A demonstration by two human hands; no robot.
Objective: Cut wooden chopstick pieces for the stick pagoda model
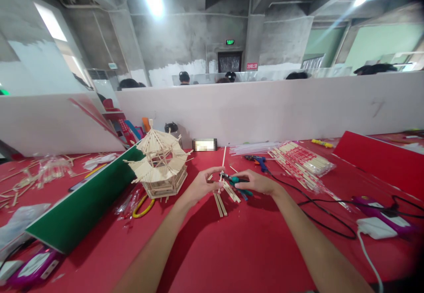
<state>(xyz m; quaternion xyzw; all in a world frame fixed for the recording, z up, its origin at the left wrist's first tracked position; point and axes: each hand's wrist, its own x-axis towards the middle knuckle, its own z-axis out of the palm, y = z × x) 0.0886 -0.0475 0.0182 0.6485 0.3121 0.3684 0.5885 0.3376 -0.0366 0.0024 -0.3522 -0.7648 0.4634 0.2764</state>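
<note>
My left hand (206,182) is closed on a thin wooden stick (225,156) that stands out beyond the fingertips. My right hand (253,182) is wrapped round green-handled pliers (236,179), whose jaws are at the stick beside the left fingertips. Below the hands, short wooden sticks (220,204) lie on the red table (225,249) in small bundles. To the left of my left hand stands a pavilion model made of sticks (162,165), with a pointed roof.
A blue glue gun (260,161) with a black cable and packaged sticks (308,160) lie to the right. Purple power strips (384,215) sit at both sides. A green board (89,196), yellow-handled scissors (143,207) and a red board (380,163) flank the work area.
</note>
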